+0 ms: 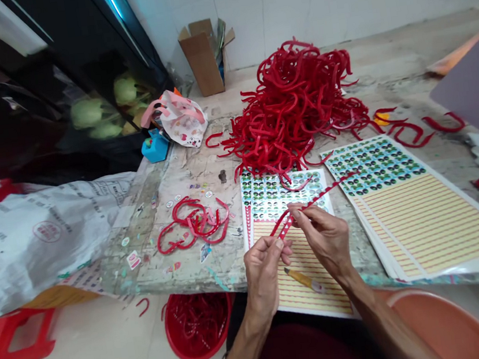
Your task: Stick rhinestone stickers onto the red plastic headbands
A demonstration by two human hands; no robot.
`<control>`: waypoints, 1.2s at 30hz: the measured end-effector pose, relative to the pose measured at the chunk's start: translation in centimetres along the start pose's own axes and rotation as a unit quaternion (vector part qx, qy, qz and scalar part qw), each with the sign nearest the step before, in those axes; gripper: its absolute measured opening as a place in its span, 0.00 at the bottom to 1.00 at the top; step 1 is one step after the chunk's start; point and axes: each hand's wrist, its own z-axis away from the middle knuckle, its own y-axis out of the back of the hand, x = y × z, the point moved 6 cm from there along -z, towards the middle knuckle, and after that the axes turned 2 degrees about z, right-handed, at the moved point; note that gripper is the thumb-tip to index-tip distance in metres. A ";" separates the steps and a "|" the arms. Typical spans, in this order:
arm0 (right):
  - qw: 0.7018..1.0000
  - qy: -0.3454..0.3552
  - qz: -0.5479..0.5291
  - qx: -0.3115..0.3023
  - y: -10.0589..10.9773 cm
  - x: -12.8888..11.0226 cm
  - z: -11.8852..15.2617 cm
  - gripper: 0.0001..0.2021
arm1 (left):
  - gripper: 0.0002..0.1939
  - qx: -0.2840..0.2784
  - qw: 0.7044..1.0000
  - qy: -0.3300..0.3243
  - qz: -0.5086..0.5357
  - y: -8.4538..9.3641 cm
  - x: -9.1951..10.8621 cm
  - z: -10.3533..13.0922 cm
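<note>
My left hand (264, 266) pinches the near end of a red curved band and of a red strip with white marks (286, 226). Fingers of my right hand (323, 233) are closed on the same strip and band a little farther up; the strip's free end stretches up and to the right. Beneath both hands lies a sticker sheet (315, 298) with yellow rows and green-blue pictures. A yellow cutter knife (303, 280) rests on that sheet. To the right is a stack of similar sheets (436, 219).
A large heap of red bands (296, 108) covers the table's back middle. Several finished-looking bands (201, 222) lie at the left, near a blue dispenser (155, 147) and a plastic bag (184, 119). Below the edge stands a red basin (198, 324). A cardboard box (203, 61) is by the wall.
</note>
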 end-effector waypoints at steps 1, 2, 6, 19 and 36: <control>1.000 -0.006 -0.012 -0.002 -0.1 0.1 0.0 0.07 | 0.07 -0.001 1.000 0.003 0.004 0.0 0.0 0.0; 1.000 -0.006 -0.018 -0.003 -0.1 0.1 0.1 0.07 | 0.07 -0.004 1.000 0.007 0.008 0.0 0.0 0.0; 0.999 0.033 0.020 -0.002 0.2 -0.6 0.0 0.06 | 0.07 -0.030 0.999 0.026 -0.003 -0.2 0.1 0.0; 0.976 0.189 0.111 -0.017 0.9 -3.3 1.6 0.12 | 0.10 -0.147 0.982 0.015 -0.120 -2.6 2.8 -1.0; 0.974 0.150 0.148 -0.084 -0.8 -1.6 2.4 0.13 | 0.09 -0.073 0.987 0.011 -0.142 -0.3 1.2 -0.6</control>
